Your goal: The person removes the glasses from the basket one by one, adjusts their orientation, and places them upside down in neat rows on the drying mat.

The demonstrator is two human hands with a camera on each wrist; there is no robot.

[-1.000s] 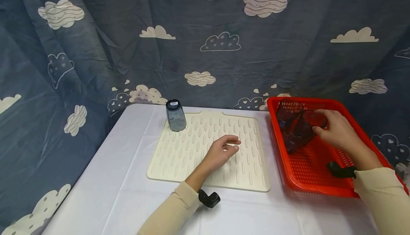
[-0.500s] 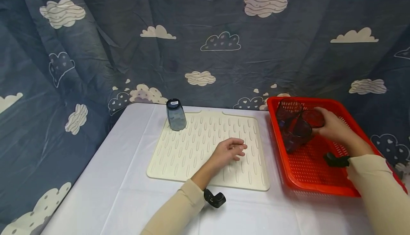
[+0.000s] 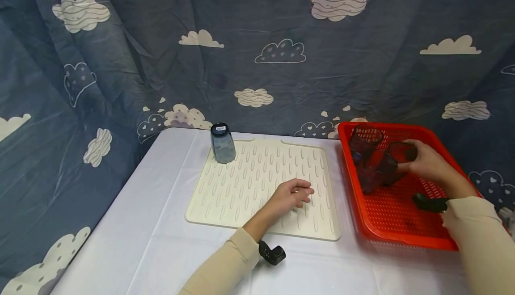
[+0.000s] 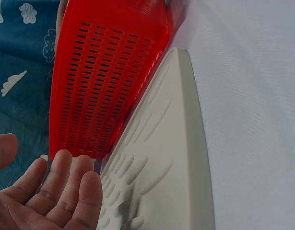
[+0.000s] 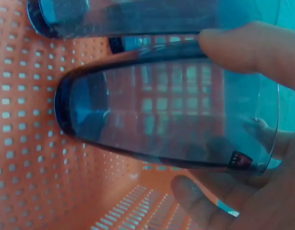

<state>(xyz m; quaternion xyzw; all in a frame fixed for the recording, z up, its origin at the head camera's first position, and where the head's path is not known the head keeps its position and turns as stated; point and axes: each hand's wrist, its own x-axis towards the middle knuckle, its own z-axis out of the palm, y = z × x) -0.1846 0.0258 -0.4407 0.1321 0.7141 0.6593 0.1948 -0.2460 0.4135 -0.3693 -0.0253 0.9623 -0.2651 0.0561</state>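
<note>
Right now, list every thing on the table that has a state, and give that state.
Glass on the drying mat: upside down, standing free at the mat's far left corner.
Drying mat: flat on the table.
Red basket: holds three dark glasses.
Held glass: tilted on its side, gripped in the basket.
Right hand: fingers round the held glass.
Left hand: resting relaxed on the mat, holding nothing.

Head view wide; wrist views close
</note>
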